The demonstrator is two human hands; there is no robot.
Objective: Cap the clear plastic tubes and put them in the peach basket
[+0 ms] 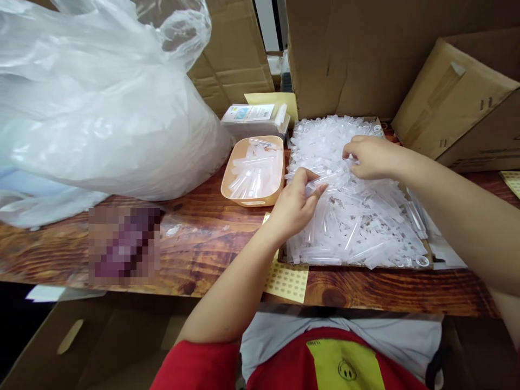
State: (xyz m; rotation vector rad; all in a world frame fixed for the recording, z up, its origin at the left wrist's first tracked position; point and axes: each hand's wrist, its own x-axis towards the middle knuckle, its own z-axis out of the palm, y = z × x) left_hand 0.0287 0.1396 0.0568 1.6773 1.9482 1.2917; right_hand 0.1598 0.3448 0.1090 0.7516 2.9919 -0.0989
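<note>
left hand (298, 203) pinching a clear tube (320, 181) w/ long axis pointing right — right hand (369, 157) just beyond, fingers curled into the tube pile (357, 216), grip hidden tbh

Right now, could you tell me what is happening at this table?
A person in a red top is working with both hands in a flat cardboard tray heaped with clear plastic tubes. The left hand pinches one tube at the pile's near left side; the right hand rests on the pile further back. A small peach bin to the left holds a few tubes, beside a large white plastic bag.
</note>
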